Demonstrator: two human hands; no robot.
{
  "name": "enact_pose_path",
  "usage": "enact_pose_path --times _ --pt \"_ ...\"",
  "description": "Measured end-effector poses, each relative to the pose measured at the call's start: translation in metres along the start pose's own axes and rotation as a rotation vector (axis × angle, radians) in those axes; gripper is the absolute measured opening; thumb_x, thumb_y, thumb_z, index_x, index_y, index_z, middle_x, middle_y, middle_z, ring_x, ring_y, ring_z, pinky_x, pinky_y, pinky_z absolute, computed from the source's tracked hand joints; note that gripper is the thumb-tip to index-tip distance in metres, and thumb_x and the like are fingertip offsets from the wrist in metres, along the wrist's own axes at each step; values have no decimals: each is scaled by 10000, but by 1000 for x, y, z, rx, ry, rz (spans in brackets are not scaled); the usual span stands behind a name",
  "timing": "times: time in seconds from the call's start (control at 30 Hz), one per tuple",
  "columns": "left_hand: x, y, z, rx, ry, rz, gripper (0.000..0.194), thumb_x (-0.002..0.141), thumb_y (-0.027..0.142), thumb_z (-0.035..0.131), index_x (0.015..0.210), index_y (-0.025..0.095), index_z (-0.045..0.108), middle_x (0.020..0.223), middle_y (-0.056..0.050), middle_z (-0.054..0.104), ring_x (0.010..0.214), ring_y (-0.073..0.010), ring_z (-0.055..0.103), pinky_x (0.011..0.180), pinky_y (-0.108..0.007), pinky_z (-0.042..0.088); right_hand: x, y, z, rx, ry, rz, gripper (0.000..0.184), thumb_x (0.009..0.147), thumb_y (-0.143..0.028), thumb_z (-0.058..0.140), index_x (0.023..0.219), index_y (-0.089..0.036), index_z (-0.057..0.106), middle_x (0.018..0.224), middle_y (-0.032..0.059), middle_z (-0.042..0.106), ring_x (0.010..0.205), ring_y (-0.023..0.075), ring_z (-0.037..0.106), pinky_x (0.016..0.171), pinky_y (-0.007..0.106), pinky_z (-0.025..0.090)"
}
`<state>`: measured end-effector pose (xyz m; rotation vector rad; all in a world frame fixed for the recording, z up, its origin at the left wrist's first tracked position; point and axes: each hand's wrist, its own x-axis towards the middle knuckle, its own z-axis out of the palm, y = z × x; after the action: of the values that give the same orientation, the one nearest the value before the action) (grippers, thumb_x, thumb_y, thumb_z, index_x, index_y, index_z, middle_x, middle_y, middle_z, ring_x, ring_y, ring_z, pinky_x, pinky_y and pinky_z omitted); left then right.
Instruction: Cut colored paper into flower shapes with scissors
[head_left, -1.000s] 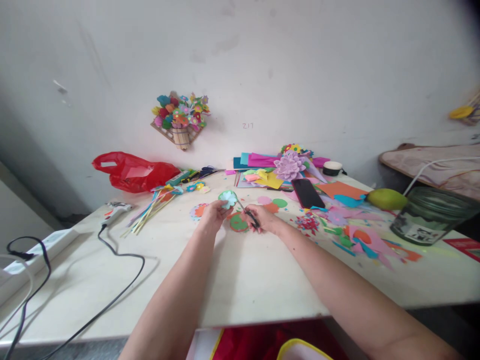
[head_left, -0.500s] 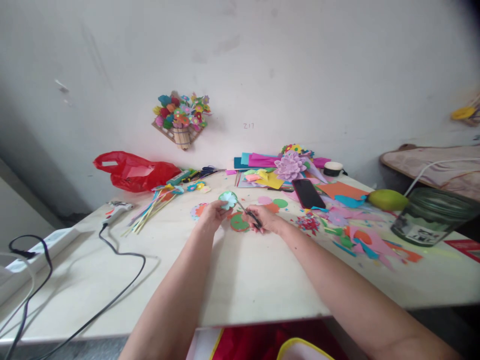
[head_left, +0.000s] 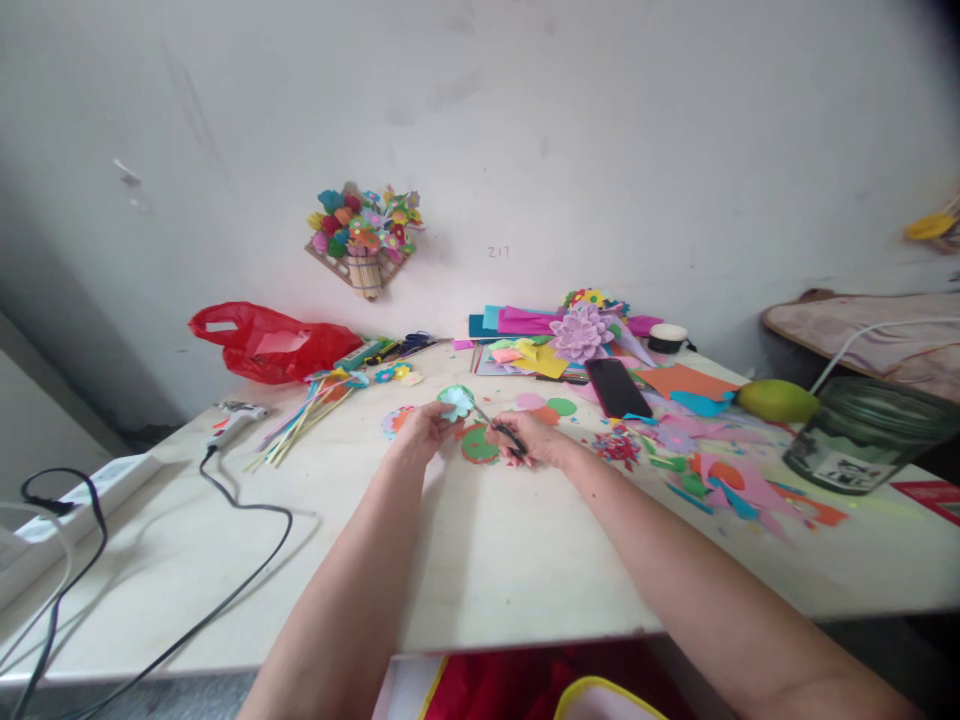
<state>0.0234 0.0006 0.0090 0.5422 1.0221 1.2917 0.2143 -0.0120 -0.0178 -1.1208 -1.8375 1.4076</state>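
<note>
My left hand (head_left: 424,432) pinches a light blue flower cutout with green round its edge (head_left: 455,402), held just above the table. Scissors (head_left: 507,436) with black handles are gripped in my right hand (head_left: 529,437), their blades pointing up and left to the cutout's right edge. Under the scissors lies a green disc with an orange-red rim (head_left: 478,446). Pink and orange scalloped cutouts (head_left: 394,420) rest just left of my left hand. Behind my right hand are a pink disc (head_left: 529,401) and a green disc (head_left: 561,407).
At left are a glue gun (head_left: 235,426) with its cord, a power strip (head_left: 90,495), thin sticks (head_left: 304,425) and a red plastic bag (head_left: 274,345). Rightward lie a phone (head_left: 617,389), colourful scraps (head_left: 739,480) and a glass jar (head_left: 862,435). Coloured sheets (head_left: 525,320) line the wall.
Both hands stay almost where they were. The cutout has turned slightly at the scissor blades; the rest looks the same.
</note>
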Motion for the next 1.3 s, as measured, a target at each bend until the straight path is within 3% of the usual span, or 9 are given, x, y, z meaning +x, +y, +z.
enact_pose_path --times 0.87,1.3 --pt "1 6 -9 102 -30 -38 177 690 -28 529 770 104 614 638 -83 681 538 -195 668 480 -265 555 -3 -1 -6 -5 -44 18 261 768 -389 600 854 -142 594 461 -54 533 320 68 494 270 145 242" --pt "3 5 -10 138 -52 -68 200 687 -16 541 858 67 601 680 -88 692 559 -201 677 478 -269 555 -5 -3 -5 -25 -70 24 260 776 -381 615 878 -146 572 497 -52 557 356 67 541 272 129 253"
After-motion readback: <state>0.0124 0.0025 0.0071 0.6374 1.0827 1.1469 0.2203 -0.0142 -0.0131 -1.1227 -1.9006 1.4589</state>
